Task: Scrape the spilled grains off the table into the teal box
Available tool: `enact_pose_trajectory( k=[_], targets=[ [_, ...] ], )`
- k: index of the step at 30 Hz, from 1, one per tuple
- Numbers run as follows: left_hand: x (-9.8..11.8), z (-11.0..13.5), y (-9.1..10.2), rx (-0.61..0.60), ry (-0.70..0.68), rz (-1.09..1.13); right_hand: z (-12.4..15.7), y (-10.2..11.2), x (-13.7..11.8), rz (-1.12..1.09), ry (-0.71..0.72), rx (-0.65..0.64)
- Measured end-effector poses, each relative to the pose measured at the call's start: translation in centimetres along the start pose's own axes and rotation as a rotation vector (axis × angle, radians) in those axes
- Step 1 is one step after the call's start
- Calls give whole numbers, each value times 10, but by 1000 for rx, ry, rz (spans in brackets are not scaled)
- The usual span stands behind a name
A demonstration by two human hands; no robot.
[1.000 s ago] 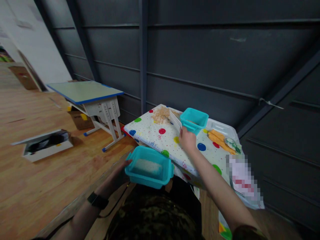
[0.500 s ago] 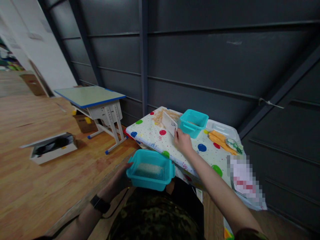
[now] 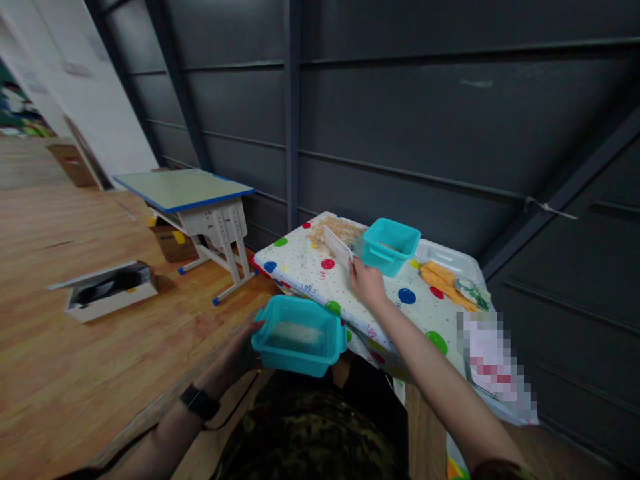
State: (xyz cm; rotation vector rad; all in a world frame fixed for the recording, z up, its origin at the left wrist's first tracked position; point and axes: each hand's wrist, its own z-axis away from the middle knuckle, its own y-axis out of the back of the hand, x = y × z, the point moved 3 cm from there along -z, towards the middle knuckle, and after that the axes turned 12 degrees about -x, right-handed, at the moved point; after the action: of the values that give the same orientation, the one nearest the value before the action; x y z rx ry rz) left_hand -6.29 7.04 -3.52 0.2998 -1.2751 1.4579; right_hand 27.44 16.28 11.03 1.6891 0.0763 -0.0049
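My left hand [image 3: 246,348] grips the left end of a teal plastic basin [image 3: 295,360], held off the table's near edge in front of my body. Whitish grains [image 3: 296,335] lie in its bottom. My right hand [image 3: 367,281] is closed around the handle of a white slotted scoop [image 3: 337,244], its blade seen nearly edge-on over the table. Just behind the blade, tan grains [image 3: 325,230] are spread on the spotted tablecloth [image 3: 305,267]. A second teal basin [image 3: 381,259] stands to the right of the scoop, with a little tan material inside.
Right of the second basin are a white tray [image 3: 450,253], an orange cloth [image 3: 443,279] and a green-and-white item [image 3: 473,293]. A dark panelled wall [image 3: 400,120] rises behind the table. To the left stand a desk [image 3: 185,189] and an open white box [image 3: 113,300] on the floor.
The scoop's blade has turned, showing its slotted face less. My right hand keeps its grip, and the left still holds the basin. The whole view has shifted slightly.
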Motion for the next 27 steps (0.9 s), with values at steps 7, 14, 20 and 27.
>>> enact_pose_trajectory(
  k=[7,14,20,27],
  targets=[
    [7,3,-7,57,-17,-22,3,0,-2,-53,76,37],
    [8,4,-2,67,-17,-16,4,2,-1,-59,37,47],
    [9,4,-1,100,-35,-25,7,1,-6,-90,123,34],
    [10,6,-6,66,-35,9,3,-2,1,-463,110,154]
  ],
)
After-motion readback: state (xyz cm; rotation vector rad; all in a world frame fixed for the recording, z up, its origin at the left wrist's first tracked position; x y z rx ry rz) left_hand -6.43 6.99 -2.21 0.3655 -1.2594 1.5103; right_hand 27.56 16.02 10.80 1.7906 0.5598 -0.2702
